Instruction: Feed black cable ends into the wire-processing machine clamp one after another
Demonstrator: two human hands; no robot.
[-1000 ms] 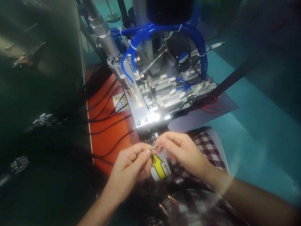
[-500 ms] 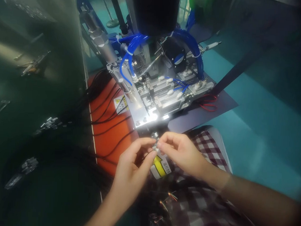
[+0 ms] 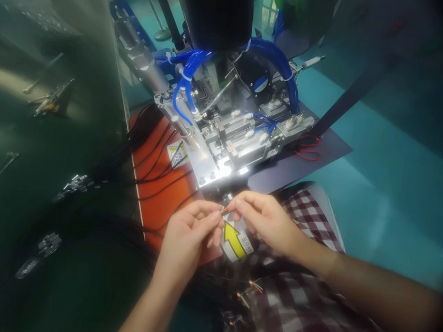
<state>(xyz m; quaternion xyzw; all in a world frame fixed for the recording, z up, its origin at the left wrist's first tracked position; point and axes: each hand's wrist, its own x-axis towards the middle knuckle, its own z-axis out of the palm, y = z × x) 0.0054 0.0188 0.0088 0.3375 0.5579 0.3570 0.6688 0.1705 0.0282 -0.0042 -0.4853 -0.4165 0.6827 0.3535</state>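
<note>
Orange counter (image 3: 158, 177) carries black cables (image 3: 145, 122) beside a metal machine (image 3: 246, 150). Just before this machine, thin coloured wires (image 3: 225, 209) are between both hands: the left hand (image 3: 190, 228) has its grip clamped on them, the right hand (image 3: 265, 218) pinches their orange part, near a yellow arrow (image 3: 236, 241).

Both of the wearer's hands read bare on my head feed: left hand (image 3: 192, 228) and right hand (image 3: 266, 221), fingers (image 3: 207, 226) uncovered to the tips. Left forearm (image 3: 149, 301) and right forearm (image 3: 356, 272) also bare as far as I can follow them, the right one fading into shadow. Over the lap I log a checked garment (image 3: 296, 311), deep maroon and white; squares small at upper right, larger and blurrier nearer the camera. Apron or trousers: cannot tell from here.
</note>
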